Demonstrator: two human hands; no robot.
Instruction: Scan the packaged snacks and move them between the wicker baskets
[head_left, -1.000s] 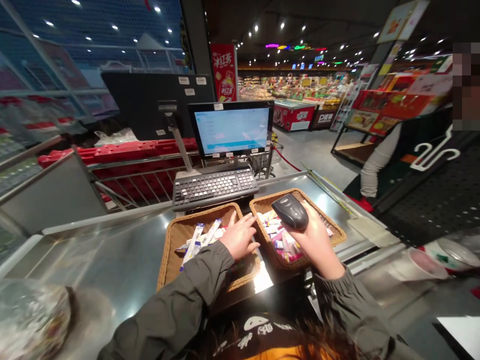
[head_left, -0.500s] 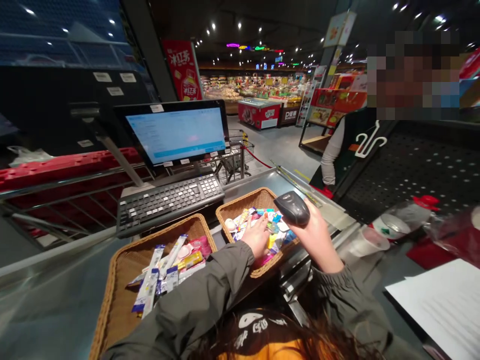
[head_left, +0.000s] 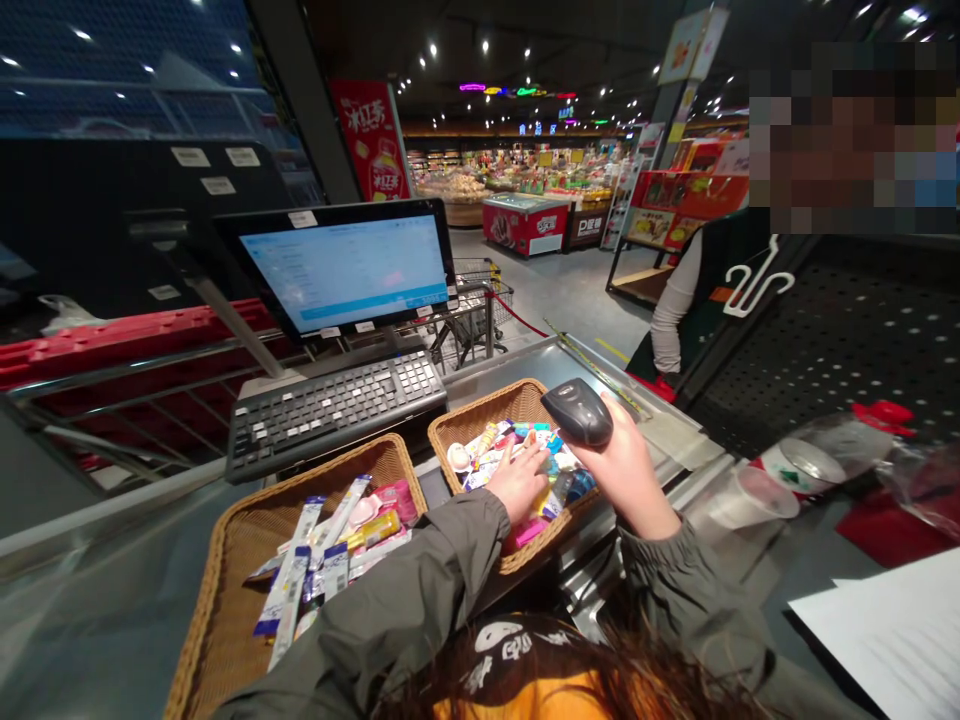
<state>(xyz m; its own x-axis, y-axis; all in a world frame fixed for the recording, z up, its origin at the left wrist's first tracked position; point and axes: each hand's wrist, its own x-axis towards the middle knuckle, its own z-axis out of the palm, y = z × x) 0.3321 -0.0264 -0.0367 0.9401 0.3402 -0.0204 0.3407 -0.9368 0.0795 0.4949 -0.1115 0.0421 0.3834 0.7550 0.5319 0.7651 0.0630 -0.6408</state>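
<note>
My right hand (head_left: pixel 628 470) is wrapped round a black barcode scanner (head_left: pixel 577 412), held above the right edge of the smaller wicker basket (head_left: pixel 474 418). Small wrapped sweets (head_left: pixel 480 462) in many colours fill much of that basket. Over them lies my left hand (head_left: pixel 517 485), fingers apart and touching the sweets; its fingertips are partly lost among the wrappers. A larger wicker basket (head_left: pixel 214 585) stands to the left, under my left sleeve. Inside it are several white-and-blue stick packets (head_left: pixel 289 590), a yellow packet (head_left: pixel 375 528) and pink packets.
Beyond the baskets are a black keyboard (head_left: pixel 337 405) and a lit monitor (head_left: pixel 349 265). Plastic cups (head_left: pixel 750 498), a red-capped clear container (head_left: pixel 847 440) and paper sheets (head_left: pixel 885 625) occupy the right side. A person in grey sleeves (head_left: pixel 675 310) stands past the perforated panel (head_left: pixel 862 330).
The view has shifted slightly. My left hand has stayed among the sweets with small finger movements. The scanner remains in my right hand, a touch farther left.
</note>
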